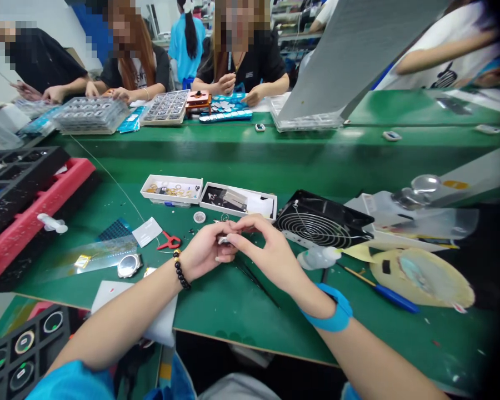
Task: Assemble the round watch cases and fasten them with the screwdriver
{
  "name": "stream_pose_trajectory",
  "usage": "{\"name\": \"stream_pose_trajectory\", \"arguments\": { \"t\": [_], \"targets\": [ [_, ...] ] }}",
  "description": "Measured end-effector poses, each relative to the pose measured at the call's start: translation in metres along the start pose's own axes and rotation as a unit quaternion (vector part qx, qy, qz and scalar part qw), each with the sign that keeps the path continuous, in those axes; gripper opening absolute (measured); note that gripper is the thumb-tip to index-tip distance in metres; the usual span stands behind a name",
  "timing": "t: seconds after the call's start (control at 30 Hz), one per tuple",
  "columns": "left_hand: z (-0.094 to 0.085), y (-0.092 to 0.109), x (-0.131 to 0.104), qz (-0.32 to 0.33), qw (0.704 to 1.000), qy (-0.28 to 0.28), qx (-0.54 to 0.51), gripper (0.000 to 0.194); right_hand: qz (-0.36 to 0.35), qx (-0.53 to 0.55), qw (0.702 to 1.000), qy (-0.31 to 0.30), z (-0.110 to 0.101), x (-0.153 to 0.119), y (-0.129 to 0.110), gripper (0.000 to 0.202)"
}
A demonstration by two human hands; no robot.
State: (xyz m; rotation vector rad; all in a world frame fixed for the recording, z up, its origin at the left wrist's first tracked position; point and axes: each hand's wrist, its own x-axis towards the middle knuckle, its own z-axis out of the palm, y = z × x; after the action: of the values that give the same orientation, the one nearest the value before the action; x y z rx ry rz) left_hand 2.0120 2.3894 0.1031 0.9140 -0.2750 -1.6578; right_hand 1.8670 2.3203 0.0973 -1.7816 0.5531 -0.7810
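Observation:
My left hand (208, 251), with a beaded bracelet at the wrist, is closed round a small silvery part (224, 240) above the table's middle. My right hand (270, 244), a blue band on its wrist, meets it there, thumb and forefinger pinched at the same part. The fingers cover most of this part, so its kind cannot be made out. Below the hands lie dark tweezers (258, 282) on the green table. A round watch case (129, 265) rests left of my left hand, near a red-handled tool (169, 240).
Behind the hands stand two white trays (171, 189) of small parts. A black fan (323, 219), a clear bottle (319, 258) and a blue-handled tool (395, 298) lie to the right. Black and pink foam trays (37, 222) line the left. Several people sit across the table.

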Motion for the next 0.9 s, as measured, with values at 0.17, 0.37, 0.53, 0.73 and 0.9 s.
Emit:
{"name": "stream_pose_trajectory", "arguments": {
  "t": [0.17, 0.37, 0.53, 0.73, 0.9],
  "targets": [
    [-0.002, -0.001, 0.003, -0.040, 0.998, 0.008, -0.041, 0.013, 0.002, 0.019, 1.000, -0.021, -0.002, 0.001, 0.006, 0.013],
    [-0.003, 0.000, 0.006, -0.077, 0.995, -0.020, -0.063, 0.009, -0.001, 0.024, 0.999, -0.044, -0.007, 0.002, 0.013, 0.016],
    [-0.004, 0.002, 0.005, -0.087, 0.992, -0.034, -0.079, 0.007, -0.003, 0.024, 0.998, -0.052, -0.010, 0.003, 0.012, 0.019],
    [-0.004, 0.002, 0.005, -0.091, 0.992, -0.029, -0.076, 0.008, -0.003, 0.016, 0.998, -0.056, -0.010, 0.001, 0.011, 0.019],
    [-0.002, 0.001, 0.004, -0.075, 0.995, -0.013, -0.062, 0.008, -0.014, 0.011, 0.999, -0.051, -0.010, 0.001, 0.010, 0.013]
  ]
}}
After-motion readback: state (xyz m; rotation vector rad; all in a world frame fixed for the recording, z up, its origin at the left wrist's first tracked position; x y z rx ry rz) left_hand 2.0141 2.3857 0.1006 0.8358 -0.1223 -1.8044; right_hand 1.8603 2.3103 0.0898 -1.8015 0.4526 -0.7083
